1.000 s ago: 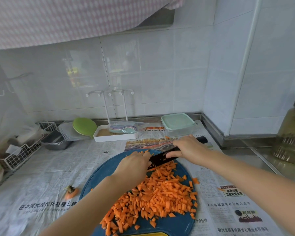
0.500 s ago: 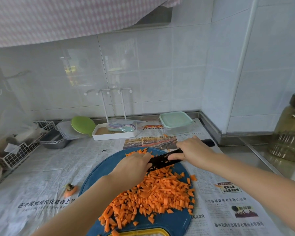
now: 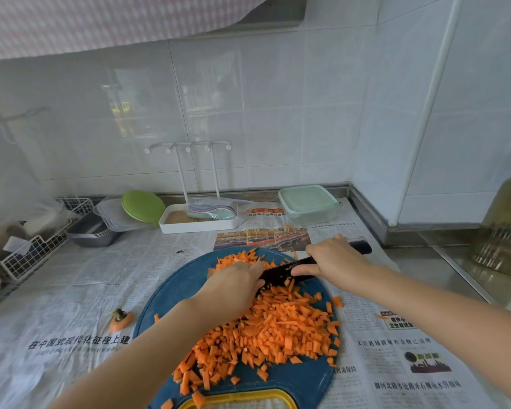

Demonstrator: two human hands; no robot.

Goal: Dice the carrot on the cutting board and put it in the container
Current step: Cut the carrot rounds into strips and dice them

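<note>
A round blue cutting board (image 3: 174, 293) lies on newspaper, covered with a heap of diced carrot (image 3: 281, 332). More carrot strips (image 3: 233, 258) lie at the board's far edge. My right hand (image 3: 334, 261) grips the handle of a black knife (image 3: 283, 271), whose blade lies across the board. My left hand (image 3: 233, 286) rests curled on the carrot next to the blade; what its fingers hold is hidden. A clear container with a pale green lid (image 3: 307, 203) stands behind the board, lid on.
A carrot top (image 3: 120, 318) lies left of the board. At the back stand a white drying rack tray (image 3: 198, 221), a green lid (image 3: 143, 206), a grey tin (image 3: 92, 231) and a wire basket (image 3: 27, 255). A glass jar (image 3: 505, 228) stands right.
The knife and my right hand have shifted slightly toward the board's far edge. My left hand stays against the blade. The view has tilted down a little.
</note>
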